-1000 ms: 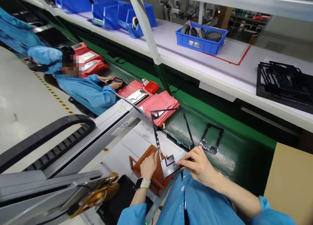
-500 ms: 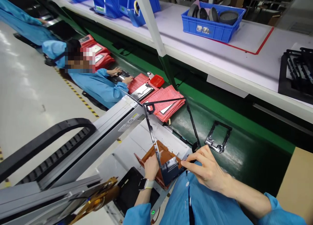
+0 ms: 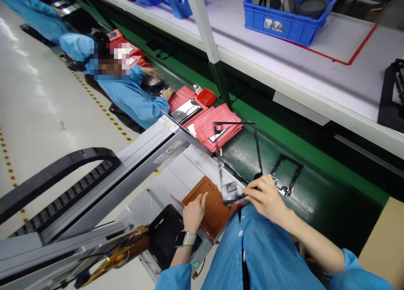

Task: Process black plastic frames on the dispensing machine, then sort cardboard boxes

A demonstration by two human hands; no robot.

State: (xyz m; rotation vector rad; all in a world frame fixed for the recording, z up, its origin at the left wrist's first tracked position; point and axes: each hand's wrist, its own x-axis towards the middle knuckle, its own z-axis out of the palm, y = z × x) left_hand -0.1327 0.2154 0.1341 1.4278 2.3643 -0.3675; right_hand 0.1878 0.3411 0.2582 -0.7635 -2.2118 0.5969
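My right hand (image 3: pixel 267 197) pinches the lower right corner of a thin black rectangular frame (image 3: pixel 259 149), a device bezel with a silvery piece near its lower end. The frame is held up and tilted above an orange-brown fixture plate (image 3: pixel 211 201). My left hand (image 3: pixel 193 214), with a watch (image 3: pixel 181 238) on the wrist, is at the left part of this plate, thumb stretched away from the fingers. Its fingers are partly hidden. Beside that hand lies a flat black panel (image 3: pixel 164 239). A reddish thin edge runs along the plate's left side.
Another black frame (image 3: pixel 298 172) lies on the green bench (image 3: pixel 315 197). Red bubble-wrap sleeves (image 3: pixel 227 117) and a red tray (image 3: pixel 206 97) are farther back, near a co-worker (image 3: pixel 126 96). A machine rail (image 3: pixel 151 142) stands left. Above is a shelf with a blue bin (image 3: pixel 277 27).
My right hand has lifted the frame off the fixture plate and shifted it to the right, uncovering the plate. My left hand stays by the plate, no longer behind the frame. The camera view has shifted.
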